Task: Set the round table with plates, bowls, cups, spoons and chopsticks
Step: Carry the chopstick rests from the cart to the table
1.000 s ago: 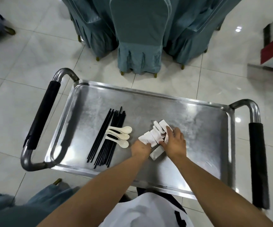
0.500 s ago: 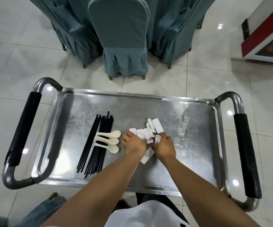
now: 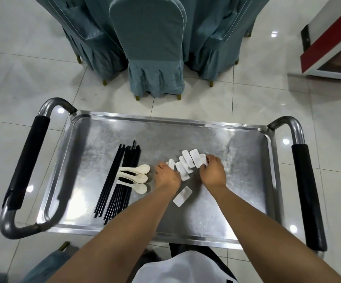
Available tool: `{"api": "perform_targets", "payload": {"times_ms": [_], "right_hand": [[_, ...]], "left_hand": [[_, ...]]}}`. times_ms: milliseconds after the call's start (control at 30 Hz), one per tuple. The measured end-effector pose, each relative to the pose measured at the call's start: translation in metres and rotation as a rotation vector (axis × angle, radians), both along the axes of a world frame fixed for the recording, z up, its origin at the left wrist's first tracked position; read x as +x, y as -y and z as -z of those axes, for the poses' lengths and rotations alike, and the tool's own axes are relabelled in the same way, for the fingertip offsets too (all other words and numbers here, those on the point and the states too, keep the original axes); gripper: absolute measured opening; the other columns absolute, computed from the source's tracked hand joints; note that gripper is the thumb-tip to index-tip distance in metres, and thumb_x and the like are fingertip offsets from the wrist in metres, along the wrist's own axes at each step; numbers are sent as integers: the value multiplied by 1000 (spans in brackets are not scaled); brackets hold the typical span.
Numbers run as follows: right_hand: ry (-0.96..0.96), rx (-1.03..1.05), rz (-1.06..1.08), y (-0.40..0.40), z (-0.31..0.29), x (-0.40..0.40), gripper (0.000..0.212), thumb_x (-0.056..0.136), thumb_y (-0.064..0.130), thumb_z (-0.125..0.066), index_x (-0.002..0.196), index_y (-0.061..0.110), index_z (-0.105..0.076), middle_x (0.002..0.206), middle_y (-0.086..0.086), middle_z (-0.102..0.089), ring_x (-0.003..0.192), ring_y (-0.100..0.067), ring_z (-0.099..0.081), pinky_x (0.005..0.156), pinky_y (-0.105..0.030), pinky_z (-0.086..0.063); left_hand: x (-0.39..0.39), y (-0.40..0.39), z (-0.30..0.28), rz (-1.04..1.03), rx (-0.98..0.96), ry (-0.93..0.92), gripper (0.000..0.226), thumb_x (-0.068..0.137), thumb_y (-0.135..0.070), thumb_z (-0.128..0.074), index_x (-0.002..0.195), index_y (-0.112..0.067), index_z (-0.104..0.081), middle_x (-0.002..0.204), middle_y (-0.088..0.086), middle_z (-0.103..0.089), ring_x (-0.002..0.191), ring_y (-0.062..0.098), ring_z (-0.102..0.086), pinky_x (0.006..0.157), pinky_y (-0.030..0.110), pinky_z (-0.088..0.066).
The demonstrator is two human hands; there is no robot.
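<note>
We're at the steel cart tray (image 3: 237, 139), not at the round table — table itself isn't in view, only covered chairs (image 3: 151, 48) past the tray's far edge, so we can't judge what's already laid there.

Progress, as a judgement: early-to-mid. No plates, bowls or cups on the tray. What's left here: chopsticks, spoons and small white rests, none of it carried over yet.

- Black chopsticks (image 3: 118, 180): one bundle toward the tray's left end, long axis running near edge to far edge, leaning slightly right at the far end. Can't tell tips from butts.
- Three white spoons (image 3: 133, 176): lying across the chopsticks, bowls pointing right toward tray centre, handles left over the bundle. Long axis roughly parallel to the near edge.
- White rests (image 3: 188, 163): overlapping cluster around tray centre, long axes mostly near-to-far, tilted. One loose rest (image 3: 182, 196) lies apart, nearer the near edge, tilted diagonally.

Hands:
- Left hand (image 3: 167, 176): fingers curled, on the left end of the cluster, appears to hold one rest at the fingertips.
- Right hand (image 3: 212, 173): fingers curled, pinching a rest at the cluster's right end.

Looks like we're gathering rests before carrying them.
</note>
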State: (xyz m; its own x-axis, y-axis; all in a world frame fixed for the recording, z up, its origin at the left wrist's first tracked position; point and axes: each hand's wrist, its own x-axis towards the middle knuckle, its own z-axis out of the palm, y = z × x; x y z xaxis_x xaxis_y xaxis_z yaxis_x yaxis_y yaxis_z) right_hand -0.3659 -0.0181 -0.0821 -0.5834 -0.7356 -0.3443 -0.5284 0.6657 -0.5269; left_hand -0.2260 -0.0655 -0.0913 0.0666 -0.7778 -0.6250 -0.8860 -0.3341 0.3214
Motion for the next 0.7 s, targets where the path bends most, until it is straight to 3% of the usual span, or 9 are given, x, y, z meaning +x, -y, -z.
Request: {"api": "perform_targets", "payload": {"times_ms": [167, 367, 533, 700], "right_hand": [[24, 164, -94, 29, 5, -4, 36, 91, 25, -51, 126, 16, -52, 126, -14, -47, 110, -36, -55, 95, -44, -47], [33, 271, -119, 31, 14, -2, 64, 84, 57, -58, 134, 22, -41, 132, -8, -39, 122, -31, -45, 99, -43, -45], [-16, 310, -160, 37, 18, -1, 68, 81, 54, -64, 134, 20, -39, 131, -9, -41, 121, -32, -46, 95, -42, -46], [-86, 339, -274, 39, 21, 4, 57, 86, 34, -57, 135, 15, -35, 128, -12, -48, 115, -34, -50, 87, -42, -47]], "left_hand": [[-12, -5, 3, -3, 17, -39, 59, 93, -39, -50, 138, -5, -34, 138, 16, -39, 125, 36, -41, 104, 43, -35], [-27, -7, 3, -86, 5, -23, 84, 80, -71, -51, 135, -10, -33, 132, 11, -39, 123, 34, -40, 98, 43, -39], [-29, -2, 4, -61, 27, -17, 78, 87, -64, -51, 137, -8, -30, 134, 13, -37, 125, 34, -39, 99, 43, -40], [-23, 4, 1, -11, 67, -48, 69, 87, -45, -59, 137, -6, -30, 137, 15, -38, 127, 36, -40, 102, 44, -40]]}}
